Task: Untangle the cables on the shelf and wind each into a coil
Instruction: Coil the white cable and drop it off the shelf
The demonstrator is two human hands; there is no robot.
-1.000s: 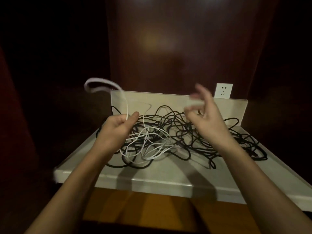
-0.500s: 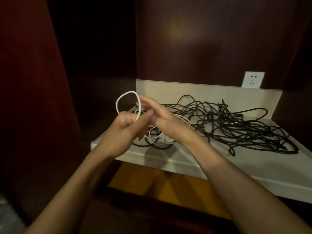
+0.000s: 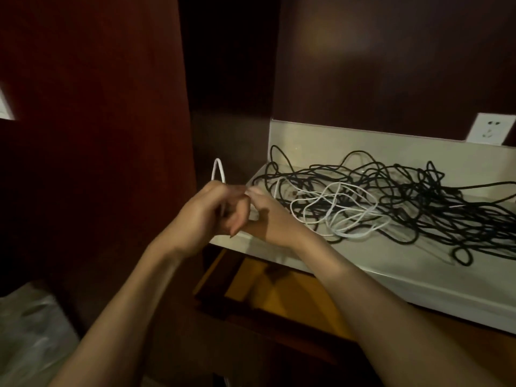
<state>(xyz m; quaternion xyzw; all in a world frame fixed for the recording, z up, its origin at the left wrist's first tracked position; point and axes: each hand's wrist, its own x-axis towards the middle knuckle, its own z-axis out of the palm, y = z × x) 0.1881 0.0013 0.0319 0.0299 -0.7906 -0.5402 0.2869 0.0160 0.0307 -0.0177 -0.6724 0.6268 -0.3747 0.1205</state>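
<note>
Now the white cable (image 3: 339, 212) showed one small loop above the left hand (image 3: 208, 212), fingers curled round it, smaller than a second before; winding had begun. The right hand (image 3: 269, 219) (grip unclear) touched it. The black cables (image 3: 435, 202) lay tangled on the pale shelf (image 3: 391, 277), below a wall socket (image 3: 490, 132) in dark wood panelling (image 3: 391, 65).

I see a white cable (image 3: 339, 212) looped loosely among a tangled black cable (image 3: 435, 205) on the pale shelf (image 3: 405, 272); one white loop stands upright at far left.
</note>
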